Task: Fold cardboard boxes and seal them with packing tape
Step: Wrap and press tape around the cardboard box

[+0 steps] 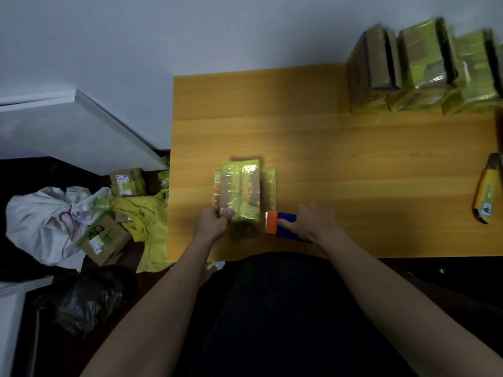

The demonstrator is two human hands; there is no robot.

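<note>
Box (239, 194) on table (326, 148), near corner pinched by left hand (213, 223); right hand (310, 223) gripping tape dispenser (280, 223) just beside.

pretty dim room, plain pale wall (190, 31) behind a yellowish wood-grain table (340, 159), dark floor (32, 170) off to the left

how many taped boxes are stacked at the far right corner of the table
3 show on top: left one, middle, right, cut by the frame edge. More boxes seem to lie beneath them, and others may be hidden out of frame.
</note>
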